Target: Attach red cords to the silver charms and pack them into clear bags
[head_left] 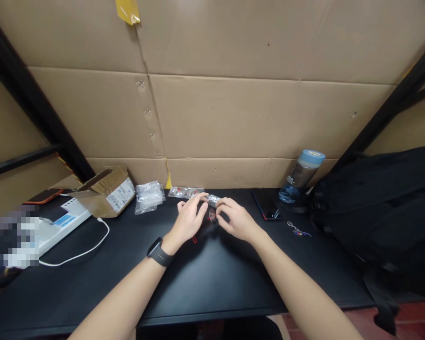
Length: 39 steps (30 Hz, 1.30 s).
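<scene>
Over the middle of the black table, a small shiny clear plastic packet (213, 200) is pinched between my two hands; what it contains is too small to make out. My left hand (191, 218), with a dark watch on its wrist, grips the left end with fingers closed. The right end is held by the fingertips of my right hand (235, 218). Just under the packet, between the hands, shows a small clear piece with red on it (212, 216). A small red loop (194, 239) appears below my left hand. Several clear plastic packets (179, 191) lie behind the hands.
An open cardboard box (115, 191), clear bags (149, 196) and a white power strip (65, 221) with a cable are at left. At right are a phone (267, 205), a blue-lidded bottle (301, 177), a keychain (299, 231) and a black backpack (382, 212). Cardboard (233, 118) walls the back.
</scene>
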### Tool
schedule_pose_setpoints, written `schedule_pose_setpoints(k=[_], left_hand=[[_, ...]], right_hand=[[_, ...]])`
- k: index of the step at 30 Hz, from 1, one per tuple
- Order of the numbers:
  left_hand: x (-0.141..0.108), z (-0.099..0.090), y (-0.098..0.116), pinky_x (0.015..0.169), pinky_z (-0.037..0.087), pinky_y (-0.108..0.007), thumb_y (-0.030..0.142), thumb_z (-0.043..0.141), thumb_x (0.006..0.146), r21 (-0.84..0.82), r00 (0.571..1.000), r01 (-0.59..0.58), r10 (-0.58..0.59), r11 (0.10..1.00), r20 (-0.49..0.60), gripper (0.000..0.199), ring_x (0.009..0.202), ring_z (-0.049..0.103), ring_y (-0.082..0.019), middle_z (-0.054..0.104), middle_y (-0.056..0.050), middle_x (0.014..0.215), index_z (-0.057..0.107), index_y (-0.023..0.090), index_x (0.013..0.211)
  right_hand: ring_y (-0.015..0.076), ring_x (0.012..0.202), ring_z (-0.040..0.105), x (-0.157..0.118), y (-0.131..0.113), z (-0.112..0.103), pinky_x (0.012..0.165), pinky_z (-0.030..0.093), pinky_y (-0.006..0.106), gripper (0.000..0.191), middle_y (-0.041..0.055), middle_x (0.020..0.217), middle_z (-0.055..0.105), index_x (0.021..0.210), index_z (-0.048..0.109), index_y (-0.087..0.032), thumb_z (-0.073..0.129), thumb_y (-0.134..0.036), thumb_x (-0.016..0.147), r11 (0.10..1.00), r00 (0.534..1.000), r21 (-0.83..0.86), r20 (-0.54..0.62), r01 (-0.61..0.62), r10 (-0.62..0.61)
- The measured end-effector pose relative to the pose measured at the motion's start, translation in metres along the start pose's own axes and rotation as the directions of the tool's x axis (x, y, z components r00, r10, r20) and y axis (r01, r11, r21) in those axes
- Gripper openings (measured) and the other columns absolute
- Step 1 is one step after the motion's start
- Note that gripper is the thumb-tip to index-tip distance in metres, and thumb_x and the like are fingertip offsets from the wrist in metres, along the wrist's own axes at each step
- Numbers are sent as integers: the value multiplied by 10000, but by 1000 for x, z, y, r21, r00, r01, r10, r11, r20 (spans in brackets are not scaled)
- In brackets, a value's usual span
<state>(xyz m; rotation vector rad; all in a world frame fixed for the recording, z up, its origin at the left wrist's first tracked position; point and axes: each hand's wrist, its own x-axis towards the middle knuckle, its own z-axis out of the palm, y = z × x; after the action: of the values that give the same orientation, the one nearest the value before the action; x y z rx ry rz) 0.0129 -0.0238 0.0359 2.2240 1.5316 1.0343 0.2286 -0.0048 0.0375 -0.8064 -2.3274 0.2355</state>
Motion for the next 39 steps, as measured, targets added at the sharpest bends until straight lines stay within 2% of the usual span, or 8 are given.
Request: schedule_pose_setpoints(k=[4,10,15,20,24,28,36,39], left_hand=[[1,-3,-3,1036,334,-411,464,511,1004,-29,979,-128,131,991,157,341,1240,583,-248,662,-30,1346,611,329,1300],[-3,13,-7,1017,372,-397,407,557,979,12,938,-217,205,976,280,244,1230,572,-253,704,-24,1251,719,316,1136],[-2,14,-25,1007,353,-437,321,556,964,130,952,-190,150,973,265,244,1244,540,-269,690,-46,1269,703,307,1159],[8,-20,-52,993,339,-437,230,561,932,250,985,-80,37,965,171,217,1177,573,-284,720,-57,1167,733,275,1058],[10,-42,-60,944,378,-343,460,731,838,66,867,-196,141,978,478,206,1019,624,-231,723,-26,1035,780,301,959],[6,-36,-56,950,343,-332,456,881,677,21,798,-245,189,969,572,230,1062,574,-232,682,5,1029,802,377,878],[2,-21,-41,949,317,-345,349,776,833,-2,780,-301,247,954,575,76,1080,559,-226,690,-13,981,772,298,778],[2,-22,-31,951,330,-343,333,668,925,-1,828,-275,237,962,508,114,1052,603,-209,711,-9,945,718,258,856]], right_hand=[[216,1122,601,0,0,-3,981,508,354,40,78,1190,608,895,626,-234,603,-205,913,998,1000,54,4,-18,18],[201,1072,608,0,14,-8,949,502,332,52,68,1162,597,872,619,-224,623,-173,880,990,994,91,-36,-104,107],[215,1100,597,-3,24,-6,977,481,345,45,67,1151,603,847,642,-216,646,-178,873,993,991,45,70,-113,110],[217,1046,616,-5,31,-8,956,484,354,53,70,1063,643,885,662,-209,636,-236,922,992,974,11,195,-123,119],[249,1084,610,-11,46,-23,971,475,383,261,82,1126,650,1042,689,-220,778,-257,799,982,957,-71,224,-174,186],[262,1046,634,-19,63,-37,942,489,368,448,85,1120,670,1088,713,-213,841,-185,660,955,904,-137,310,-265,295],[189,865,669,-22,74,-36,788,507,269,346,52,993,698,1043,728,-210,769,-152,704,941,885,-127,320,-312,337],[196,878,665,-22,72,-38,794,507,275,336,57,980,691,1021,731,-206,768,-147,692,940,890,-143,302,-311,341]])
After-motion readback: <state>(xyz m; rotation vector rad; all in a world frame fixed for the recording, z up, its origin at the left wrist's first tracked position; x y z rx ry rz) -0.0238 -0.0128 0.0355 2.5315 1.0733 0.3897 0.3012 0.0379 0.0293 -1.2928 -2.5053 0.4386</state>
